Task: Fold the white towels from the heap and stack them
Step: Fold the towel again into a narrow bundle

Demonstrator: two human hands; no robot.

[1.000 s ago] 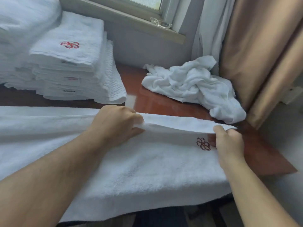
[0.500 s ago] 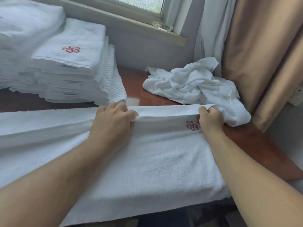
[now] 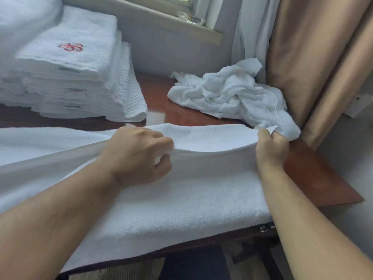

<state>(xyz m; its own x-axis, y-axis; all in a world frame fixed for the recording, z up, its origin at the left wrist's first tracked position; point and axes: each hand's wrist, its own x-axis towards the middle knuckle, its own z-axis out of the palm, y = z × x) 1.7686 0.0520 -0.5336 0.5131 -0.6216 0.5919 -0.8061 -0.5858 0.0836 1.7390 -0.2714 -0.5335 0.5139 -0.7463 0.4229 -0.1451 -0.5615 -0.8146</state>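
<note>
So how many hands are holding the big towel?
2. The left hand grips the towel at its raised far edge, near the middle; the right hand pinches that edge's right end, beside the crumpled heap.

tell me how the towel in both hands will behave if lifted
Likely floppy: the towel sags between left hand and right hand. Probably weighty: thick pile, and it runs out of view leftward. Terry texture should resist slipping.
</note>
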